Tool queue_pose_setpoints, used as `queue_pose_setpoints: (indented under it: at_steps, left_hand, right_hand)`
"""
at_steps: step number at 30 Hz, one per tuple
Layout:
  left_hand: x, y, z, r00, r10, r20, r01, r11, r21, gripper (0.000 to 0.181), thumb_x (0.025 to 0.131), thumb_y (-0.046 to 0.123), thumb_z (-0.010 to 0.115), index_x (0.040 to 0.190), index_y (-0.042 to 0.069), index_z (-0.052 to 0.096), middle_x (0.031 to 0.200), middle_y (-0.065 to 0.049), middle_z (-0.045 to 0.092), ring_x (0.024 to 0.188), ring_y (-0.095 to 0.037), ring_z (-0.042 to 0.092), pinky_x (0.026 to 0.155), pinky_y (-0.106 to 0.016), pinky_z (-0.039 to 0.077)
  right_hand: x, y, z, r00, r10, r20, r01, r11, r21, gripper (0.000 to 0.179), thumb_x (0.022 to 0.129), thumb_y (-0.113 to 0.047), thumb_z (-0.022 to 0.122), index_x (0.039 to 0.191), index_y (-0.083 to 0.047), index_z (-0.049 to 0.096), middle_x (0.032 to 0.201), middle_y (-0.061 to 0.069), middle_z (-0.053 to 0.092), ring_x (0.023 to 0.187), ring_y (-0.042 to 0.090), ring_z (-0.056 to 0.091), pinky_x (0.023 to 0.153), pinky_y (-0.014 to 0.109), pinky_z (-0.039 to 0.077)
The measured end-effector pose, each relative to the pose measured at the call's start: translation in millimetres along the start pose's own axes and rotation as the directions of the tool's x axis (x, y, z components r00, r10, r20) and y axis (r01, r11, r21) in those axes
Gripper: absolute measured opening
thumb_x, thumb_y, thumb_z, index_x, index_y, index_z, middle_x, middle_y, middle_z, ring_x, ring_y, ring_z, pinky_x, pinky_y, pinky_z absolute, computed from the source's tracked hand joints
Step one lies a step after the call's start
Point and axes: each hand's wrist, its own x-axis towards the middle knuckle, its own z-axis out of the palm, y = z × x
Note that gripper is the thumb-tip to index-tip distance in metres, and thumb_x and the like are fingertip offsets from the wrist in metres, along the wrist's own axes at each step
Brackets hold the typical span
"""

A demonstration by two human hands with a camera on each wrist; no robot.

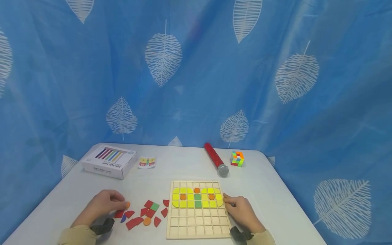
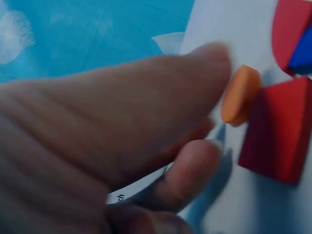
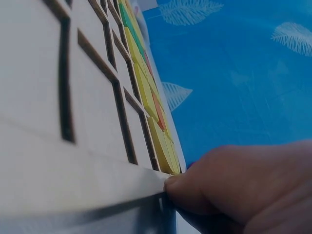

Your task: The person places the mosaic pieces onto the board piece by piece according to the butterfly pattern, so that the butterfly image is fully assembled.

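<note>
On the table's left, my left hand (image 1: pixel 105 204) pinches an orange disc (image 2: pixel 242 95) at its thumb tip; the disc is tilted beside a red block (image 2: pixel 282 131). Next to it lie red quarter-round pieces (image 1: pixel 129 214), a blue piece (image 1: pixel 123 218), red and green squares (image 1: pixel 154 207) and another orange disc (image 1: pixel 147 221). My right hand (image 1: pixel 242 211) grips the right edge of a wooden grid board (image 1: pixel 199 231), thumb against the rim (image 3: pixel 112 190). Yellow pieces (image 1: pixel 183 203), green squares (image 1: pixel 197 200) and several orange discs (image 1: pixel 197 190) fill part of the board's far rows.
A white box (image 1: pixel 108 161) stands at the back left, beside a small pattern card (image 1: pixel 147 162). A red microphone (image 1: pixel 215 159) and a puzzle cube (image 1: pixel 237 159) lie at the back right. Behind the table hangs a blue leaf-print curtain (image 1: pixel 196 102).
</note>
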Motion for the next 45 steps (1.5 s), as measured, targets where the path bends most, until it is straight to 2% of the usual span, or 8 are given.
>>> queue_pose_setpoints:
  at_steps: [12, 18, 26, 29, 32, 36, 40, 45]
  left_hand:
    - [0.7, 8.7, 14.6, 0.999, 0.009, -0.050, -0.006, 0.997, 0.073, 0.040, 0.082, 0.042, 0.085, 0.095, 0.006, 0.072, 0.083, -0.003, 0.065, 0.078, -0.020, 0.057, 0.074, -0.039, 0.054]
    - [-5.3, 10.8, 6.7, 0.998, -0.002, -0.059, 0.007, 0.996, 0.094, 0.048, 0.088, 0.050, 0.077, 0.100, 0.004, 0.071, 0.087, -0.003, 0.066, 0.080, -0.021, 0.057, 0.074, -0.041, 0.055]
    - [-2.2, 2.3, 5.6, 1.000, -0.024, 0.016, 0.022, 0.996, 0.082, 0.050, 0.073, 0.051, 0.089, 0.094, 0.009, 0.070, 0.087, -0.004, 0.064, 0.082, -0.022, 0.056, 0.072, -0.039, 0.053]
    - [-0.3, 1.8, 7.8, 1.000, -0.022, 0.011, 0.021, 0.997, 0.077, 0.051, 0.072, 0.049, 0.090, 0.095, 0.009, 0.070, 0.088, -0.005, 0.064, 0.082, -0.022, 0.056, 0.073, -0.040, 0.054]
    - [-1.7, 4.2, 9.0, 1.000, -0.014, -0.013, 0.015, 0.996, 0.086, 0.053, 0.074, 0.048, 0.089, 0.099, 0.007, 0.069, 0.088, -0.005, 0.064, 0.081, -0.022, 0.057, 0.072, -0.040, 0.054]
    - [-5.8, 10.8, 11.0, 0.999, 0.027, -0.028, -0.024, 0.995, 0.092, 0.045, 0.076, 0.043, 0.090, 0.101, 0.011, 0.070, 0.086, -0.004, 0.063, 0.080, -0.021, 0.056, 0.070, -0.037, 0.052]
    - [-8.4, 15.7, 15.0, 0.994, 0.106, 0.025, -0.108, 0.988, 0.110, 0.031, 0.075, 0.034, 0.092, 0.091, 0.016, 0.073, 0.083, 0.000, 0.063, 0.079, -0.018, 0.055, 0.070, -0.035, 0.049]
    - [-11.9, 18.7, 17.5, 0.988, 0.136, 0.074, -0.145, 0.982, 0.122, 0.024, 0.075, 0.028, 0.092, 0.085, 0.017, 0.073, 0.083, 0.003, 0.064, 0.080, -0.017, 0.055, 0.073, -0.035, 0.049]
  right_hand:
    - [-2.9, -1, -1, 1.000, -0.023, -0.013, 0.023, 0.999, -0.033, 0.027, 0.092, -0.014, 0.071, 0.117, -0.007, 0.076, 0.135, 0.005, 0.068, 0.126, 0.034, 0.064, 0.096, 0.050, 0.055]
    - [-2.7, -1, 0, 1.000, -0.014, -0.015, 0.013, 1.000, -0.026, 0.026, 0.092, -0.014, 0.072, 0.117, -0.007, 0.077, 0.135, 0.005, 0.068, 0.127, 0.035, 0.063, 0.079, 0.037, 0.054]
    - [-2.2, -1, 0, 1.000, 0.007, -0.007, -0.007, 1.000, -0.024, 0.026, 0.092, -0.015, 0.071, 0.117, -0.008, 0.076, 0.136, 0.005, 0.067, 0.128, 0.035, 0.063, 0.077, 0.035, 0.052]
    - [-1.7, -1, 0, 1.000, 0.006, -0.006, -0.006, 1.000, -0.018, 0.027, 0.092, -0.015, 0.071, 0.118, -0.008, 0.076, 0.137, 0.005, 0.067, 0.128, 0.036, 0.062, 0.074, 0.034, 0.049]
    - [-1.8, -2, 0, 1.000, 0.008, -0.011, -0.008, 1.000, -0.020, 0.027, 0.093, -0.016, 0.071, 0.117, -0.008, 0.076, 0.137, 0.005, 0.067, 0.128, 0.035, 0.062, 0.085, 0.041, 0.057]
    - [-1.7, -2, 0, 1.000, 0.012, -0.008, -0.012, 1.000, -0.021, 0.026, 0.093, -0.017, 0.071, 0.117, -0.009, 0.076, 0.136, 0.004, 0.067, 0.128, 0.034, 0.062, 0.089, 0.044, 0.057]
    - [-1.2, -2, 1, 1.000, 0.004, -0.009, -0.004, 1.000, -0.018, 0.027, 0.093, -0.017, 0.071, 0.117, -0.008, 0.076, 0.136, 0.004, 0.068, 0.128, 0.035, 0.062, 0.073, 0.032, 0.047]
    - [-1.3, -3, 1, 1.000, 0.004, -0.017, -0.004, 1.000, -0.024, 0.026, 0.092, -0.016, 0.071, 0.117, -0.008, 0.077, 0.136, 0.003, 0.068, 0.128, 0.035, 0.062, 0.076, 0.035, 0.051]
